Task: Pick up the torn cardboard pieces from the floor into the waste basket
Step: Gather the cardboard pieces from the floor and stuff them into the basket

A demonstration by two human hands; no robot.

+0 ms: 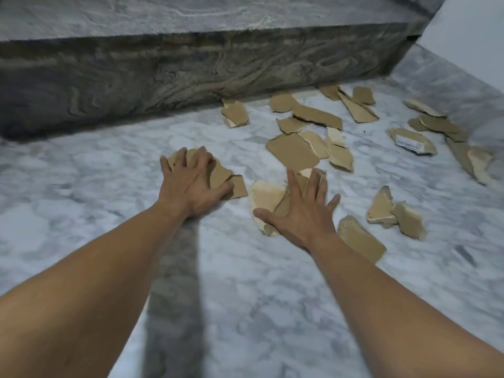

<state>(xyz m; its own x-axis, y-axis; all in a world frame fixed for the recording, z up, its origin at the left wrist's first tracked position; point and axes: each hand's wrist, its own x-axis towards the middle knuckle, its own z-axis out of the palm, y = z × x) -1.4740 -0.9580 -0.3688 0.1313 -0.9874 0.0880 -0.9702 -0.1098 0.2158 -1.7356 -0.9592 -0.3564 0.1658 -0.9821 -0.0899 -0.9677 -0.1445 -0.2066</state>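
Marble floor (pixel 109 214), grey-white, bounded at the far side by a veined stone step (pixel 163 72) and at the right by a pale wall (pixel 469 28). Torn cardboard pieces (pixel 293 154) lie scattered flat from the centre toward the right; no waste basket is in view. Both bare arms reach forward and down, apparently to rake nearby scraps together so that several can be lifted at once. The left hand (pixel 191 184) sits palm-down on a small stack (pixel 218 173), its fingers spread and arched, tips pressing the top scrap without closing round it. The right hand (pixel 301 214) lies over a pale-faced cluster (pixel 266 195), fingers straight and splayed, thumb out to the side, holding nothing. Collection appears barely begun.
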